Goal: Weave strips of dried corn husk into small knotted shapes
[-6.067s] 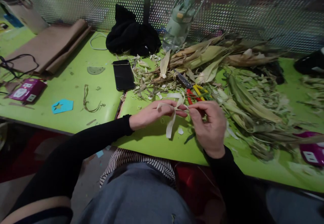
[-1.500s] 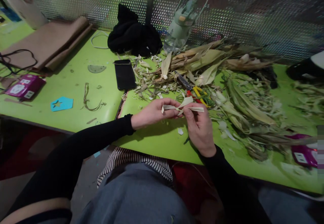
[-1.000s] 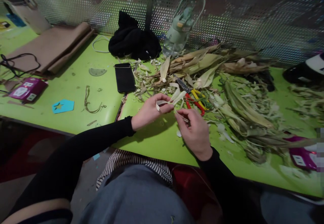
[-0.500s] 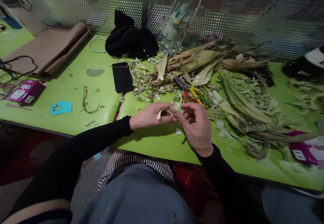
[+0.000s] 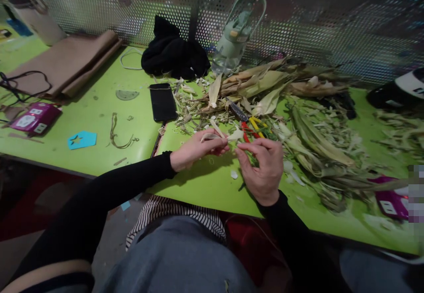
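My left hand (image 5: 195,149) pinches a small bundle of pale corn husk strips (image 5: 220,135) just above the green table (image 5: 99,120). My right hand (image 5: 265,167) is beside it, fingers curled and pinched close to the right end of the strips; what it grips is too thin to make out. Red and yellow handled scissors (image 5: 253,127) lie right behind my hands. A large pile of dried corn husks (image 5: 298,112) spreads to the right.
A black phone (image 5: 162,102) lies left of the husk scraps. A black cloth (image 5: 174,56) and a pale green water bottle (image 5: 236,32) stand at the back by the perforated screen. A blue star-cut shape (image 5: 82,139), purple packets (image 5: 35,118) and brown paper (image 5: 62,63) lie left.
The long hanging strip from six seconds ago is now a short gathered bundle. In the last half second my hands drew slightly apart, the husk staying in my left hand.
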The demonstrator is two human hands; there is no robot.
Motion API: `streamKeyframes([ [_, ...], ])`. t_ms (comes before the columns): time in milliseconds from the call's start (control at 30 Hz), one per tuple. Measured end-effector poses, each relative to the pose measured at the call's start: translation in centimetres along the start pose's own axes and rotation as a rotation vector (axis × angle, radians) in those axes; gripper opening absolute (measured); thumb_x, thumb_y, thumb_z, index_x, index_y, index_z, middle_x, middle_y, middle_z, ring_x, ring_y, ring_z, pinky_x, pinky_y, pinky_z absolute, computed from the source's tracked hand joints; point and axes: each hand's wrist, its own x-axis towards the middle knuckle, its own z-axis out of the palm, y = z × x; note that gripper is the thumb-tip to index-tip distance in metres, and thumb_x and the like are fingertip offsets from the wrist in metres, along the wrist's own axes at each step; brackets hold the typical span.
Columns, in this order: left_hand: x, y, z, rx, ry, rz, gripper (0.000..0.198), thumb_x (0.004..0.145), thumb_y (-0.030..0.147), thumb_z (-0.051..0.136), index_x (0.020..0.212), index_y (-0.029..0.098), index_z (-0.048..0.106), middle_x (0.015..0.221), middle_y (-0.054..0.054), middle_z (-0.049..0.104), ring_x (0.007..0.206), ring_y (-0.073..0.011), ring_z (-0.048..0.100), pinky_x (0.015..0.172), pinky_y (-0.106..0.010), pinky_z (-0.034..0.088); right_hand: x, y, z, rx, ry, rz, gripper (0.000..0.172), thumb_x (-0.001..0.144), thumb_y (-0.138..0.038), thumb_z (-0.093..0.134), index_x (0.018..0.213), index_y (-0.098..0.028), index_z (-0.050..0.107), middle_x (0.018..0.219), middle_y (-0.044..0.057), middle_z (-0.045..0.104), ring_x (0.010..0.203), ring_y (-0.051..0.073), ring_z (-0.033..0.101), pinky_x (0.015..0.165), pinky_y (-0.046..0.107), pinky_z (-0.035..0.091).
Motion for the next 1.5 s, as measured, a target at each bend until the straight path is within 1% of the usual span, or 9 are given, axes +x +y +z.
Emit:
streamKeyframes([
  [167,-0.1,0.0,0.1,-0.04,-0.046,-0.062,0.016,0.084,0.026,0.068,0.082,0.013,0.059,0.073,0.001,0.067,0.066,-0.0072,0.061,0.072,-0.025,0.048,0.1,0.1,0.1,0.028,-0.096,0.037,0.027,0.094,-0.024,0.061,0.121,-0.026,0.066,0.105,0.008,0.06,0.098,0.023,0.062,0.082,0.04,0.054],
  [300,-0.3,0.1,0.1,0.002,-0.087,-0.018,0.016,0.084,0.026,0.068,0.081,0.013,0.059,0.072,0.001,0.065,0.063,-0.0067,0.058,0.067,-0.023,0.047,0.2,0.2,0.1,0.034,-0.116,0.025,0.018,0.093,-0.028,0.064,0.109,-0.021,0.066,0.11,0.011,0.063,0.106,0.026,0.061,0.09,0.043,0.052],
  [433,-0.6,0.1,0.2,0.06,-0.025,0.098,0.016,0.085,0.026,0.067,0.083,0.013,0.057,0.068,0.002,0.062,0.064,-0.0071,0.056,0.066,-0.023,0.046,0.3,0.0,0.0,0.1,-0.108,0.016,0.002,0.093,-0.02,0.062,0.094,-0.022,0.062,0.092,0.005,0.068,0.087,0.02,0.063,0.079,0.035,0.051],
  [533,-0.7,0.0,0.1,0.103,-0.015,0.162,0.02,0.086,0.031,0.066,0.084,0.013,0.057,0.072,0.001,0.062,0.067,-0.008,0.057,0.068,-0.023,0.046,0.4,-0.1,0.0,0.193,-0.175,0.104,0.008,0.096,-0.02,0.056,0.091,-0.022,0.062,0.083,0.003,0.068,0.076,0.017,0.062,0.069,0.031,0.049],
  [700,-0.5,-0.2,-0.1,0.277,-0.171,0.05,0.023,0.084,0.034,0.069,0.083,0.013,0.059,0.076,0.0,0.064,0.066,-0.0085,0.056,0.069,-0.025,0.045,0.2,0.1,-0.2,0.276,-0.173,0.297,0.018,0.098,-0.03,0.055,0.106,-0.023,0.069,0.102,0.006,0.071,0.092,0.02,0.067,0.078,0.034,0.052],
  [1033,-0.1,-1.1,-0.7,0.578,-0.281,0.057,0.016,0.086,0.026,0.06,0.093,0.012,0.062,0.081,0.0,0.064,0.07,-0.0101,0.054,0.073,-0.025,0.045,0.1,0.2,0.0,0.369,-0.195,0.138,0.008,0.09,-0.023,0.067,0.094,-0.024,0.074,0.116,0.007,0.067,0.095,0.02,0.065,0.084,0.038,0.054],
  [1167,-0.2,-1.1,-0.7,0.689,-0.344,0.081,0.019,0.085,0.029,0.061,0.094,0.012,0.063,0.082,-0.001,0.064,0.071,-0.0108,0.053,0.074,-0.026,0.045,0.1,0.3,0.2,0.435,-0.244,0.2,0.006,0.09,-0.024,0.068,0.091,-0.024,0.073,0.096,0.004,0.07,0.09,0.019,0.066,0.08,0.035,0.055],
  [1333,-0.5,0.0,-0.6,0.574,-0.322,0.105,0.009,0.083,0.02,0.06,0.088,0.014,0.064,0.086,-0.001,0.066,0.077,-0.0107,0.057,0.08,-0.026,0.047,0.1,0.3,0.3,0.464,-0.166,0.341,0.005,0.09,-0.027,0.068,0.087,-0.023,0.071,0.087,0.002,0.067,0.08,0.016,0.063,0.072,0.031,0.053],
  [1500,-0.8,0.5,-0.1,0.252,-0.287,-0.074,0.008,0.084,0.018,0.063,0.089,0.012,0.064,0.081,0.0,0.064,0.07,-0.0084,0.058,0.074,-0.026,0.049,0.1,0.1,0.0,0.543,-0.11,0.438,0.009,0.091,-0.031,0.066,0.092,-0.025,0.073,0.107,0.005,0.067,0.105,0.021,0.064,0.09,0.039,0.054],
])
